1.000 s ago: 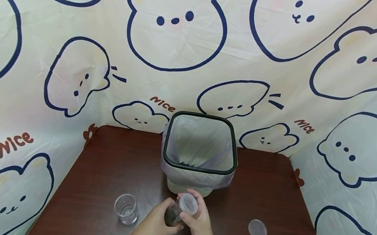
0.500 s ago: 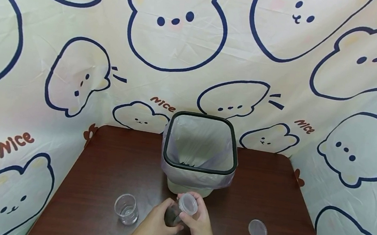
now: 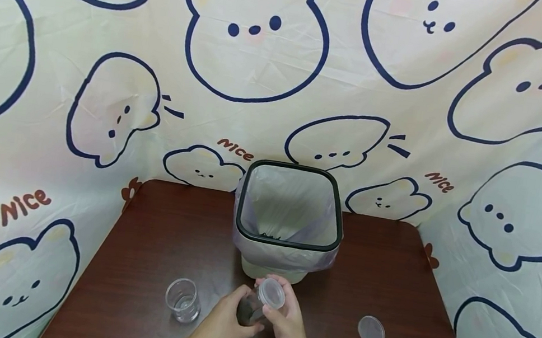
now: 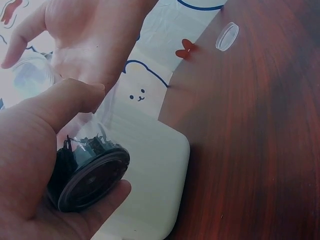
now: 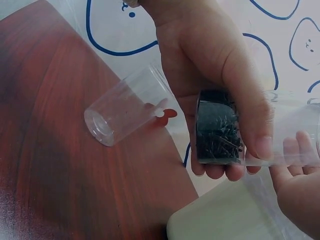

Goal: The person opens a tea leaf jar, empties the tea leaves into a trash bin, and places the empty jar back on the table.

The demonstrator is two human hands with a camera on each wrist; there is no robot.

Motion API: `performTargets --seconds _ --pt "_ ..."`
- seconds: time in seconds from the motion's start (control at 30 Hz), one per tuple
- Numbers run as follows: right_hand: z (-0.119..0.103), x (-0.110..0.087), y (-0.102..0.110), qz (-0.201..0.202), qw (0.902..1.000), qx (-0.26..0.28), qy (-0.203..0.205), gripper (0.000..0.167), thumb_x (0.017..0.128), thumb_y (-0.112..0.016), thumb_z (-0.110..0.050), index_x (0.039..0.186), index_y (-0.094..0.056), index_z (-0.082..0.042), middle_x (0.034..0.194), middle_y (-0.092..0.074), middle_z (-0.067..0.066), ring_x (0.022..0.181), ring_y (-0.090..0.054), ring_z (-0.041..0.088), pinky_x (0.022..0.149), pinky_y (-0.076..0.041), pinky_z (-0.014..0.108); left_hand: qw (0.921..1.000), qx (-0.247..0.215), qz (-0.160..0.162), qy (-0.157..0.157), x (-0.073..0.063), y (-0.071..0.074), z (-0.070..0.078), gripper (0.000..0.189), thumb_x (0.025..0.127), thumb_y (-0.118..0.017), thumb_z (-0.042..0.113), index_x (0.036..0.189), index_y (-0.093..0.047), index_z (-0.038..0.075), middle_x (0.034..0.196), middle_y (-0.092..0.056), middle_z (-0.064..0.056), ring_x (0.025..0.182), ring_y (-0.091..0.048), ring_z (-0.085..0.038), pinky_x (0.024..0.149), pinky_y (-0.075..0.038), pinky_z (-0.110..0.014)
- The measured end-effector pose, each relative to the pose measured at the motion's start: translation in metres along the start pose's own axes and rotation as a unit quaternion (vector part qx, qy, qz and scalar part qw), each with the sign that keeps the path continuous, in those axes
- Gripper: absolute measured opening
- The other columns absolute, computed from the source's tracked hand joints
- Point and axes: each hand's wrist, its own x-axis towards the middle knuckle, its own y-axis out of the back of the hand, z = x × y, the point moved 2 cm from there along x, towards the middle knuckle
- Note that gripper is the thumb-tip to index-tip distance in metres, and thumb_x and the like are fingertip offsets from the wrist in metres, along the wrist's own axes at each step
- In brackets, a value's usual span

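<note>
My left hand (image 3: 221, 319) grips the lower part of a clear jar (image 5: 280, 117), with the thumb on one side and fingers on the other. Dark, thin, twig-like bits (image 5: 222, 131) lie bunched at the jar's bottom end; their kind I cannot tell. The jar is tilted, its translucent lid (image 3: 272, 293) facing up and right in the head view. Round this lidded end curl the thumb and fingers of my right hand (image 3: 291, 329). Both hands are low in front of the bin. The left wrist view shows the jar's dark round base (image 4: 95, 180).
Behind the hands stands a pale bin (image 3: 268, 252) with a dark rim and a plastic liner; some dark bits show inside. A clear cup (image 3: 182, 300) is to the left on the brown table (image 3: 168, 224). Another clear round lid (image 3: 371, 331) lies to the right.
The right fingers and thumb have shifted slightly at the lidded end of the jar. The left hand keeps its grip. Otherwise the scene looks the same.
</note>
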Motion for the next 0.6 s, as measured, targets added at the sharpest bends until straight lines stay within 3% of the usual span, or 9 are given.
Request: performTargets --seconds 0.3,0.6 --pt "-0.0017 -0.0003 -0.0012 -0.008 0.9999 0.011 -0.008 0.053 0.094 -0.052 0.01 0.144 -0.035 0.002 0.139 -0.058 0.012 0.129 -0.053 0.019 0.108 -0.042 0.031 0.9999 -0.003 -0.007 0.01 -0.0001 0.0008 -0.0002 0.047 0.079 -0.088 0.026 0.112 -0.057 0.017 0.104 -0.064 0.008 0.095 -0.06 -0.008 0.085 -0.05 -0.031" --pt "0.0021 -0.0002 0.0 -0.001 0.9997 0.024 0.006 0.058 0.094 -0.066 0.004 0.142 -0.033 0.001 0.135 -0.061 0.008 0.126 -0.056 0.019 0.106 -0.044 0.029 1.0 0.002 -0.004 0.008 0.0002 0.001 0.0006 0.045 0.078 -0.088 0.027 0.109 -0.057 0.019 0.103 -0.064 0.009 0.094 -0.059 -0.007 0.083 -0.049 -0.03"
